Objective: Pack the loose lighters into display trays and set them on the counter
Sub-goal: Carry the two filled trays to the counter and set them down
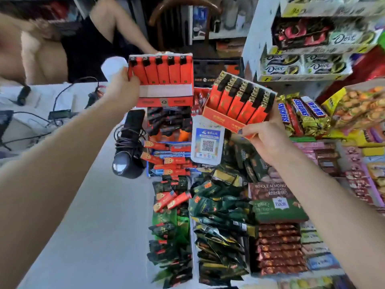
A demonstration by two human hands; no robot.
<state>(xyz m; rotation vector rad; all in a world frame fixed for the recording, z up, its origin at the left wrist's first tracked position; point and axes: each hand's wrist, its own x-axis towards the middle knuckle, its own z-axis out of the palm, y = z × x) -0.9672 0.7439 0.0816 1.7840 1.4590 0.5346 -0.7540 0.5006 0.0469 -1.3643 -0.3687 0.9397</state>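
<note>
Left hand (123, 85) gripping left edge of a red display tray (164, 90), fingers curled round its side, tray raised above the white counter (100, 215) with one row of five orange lighters (163, 69) standing upright at the back. Right hand (264, 136) pinching the near corner of a second tray (227, 119), tilted, packed full of orange lighters (241, 99) with black and gold tops. Loose lighters (170, 200) lying below among snack packets (218, 207), beside a QR code stand (207, 142).
</note>
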